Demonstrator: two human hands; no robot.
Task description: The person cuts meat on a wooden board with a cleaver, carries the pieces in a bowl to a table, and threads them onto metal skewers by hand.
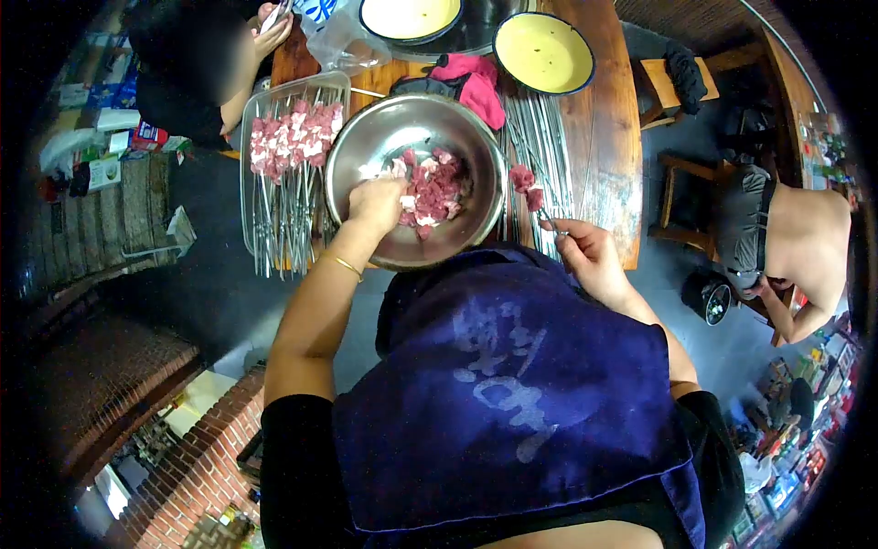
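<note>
A steel bowl (pixel 343 151) holds chunks of raw red and white meat (pixel 433 190). My left hand (pixel 378 201) reaches into it with curled fingers closed at the meat's left side; a pale piece shows by the fingertips. To the right of the bowl, my right hand (pixel 587 252) grips a metal skewer (pixel 547 220) that carries a few meat chunks (pixel 528 186) near its far end. Beneath it lies a bundle of bare metal skewers (pixel 541 128). On the left, a clear plastic tray (pixel 245 197) holds many skewers loaded with meat (pixel 297 137).
Two yellow enamel basins (pixel 544 53) and pink-and-black gloves (pixel 476 87) are at the back of the wooden table (pixel 604 137). A plastic bag (pixel 343 46) lies beside them. One person (pixel 187 55) sits at upper left with a phone; another person (pixel 805 238) is at far right.
</note>
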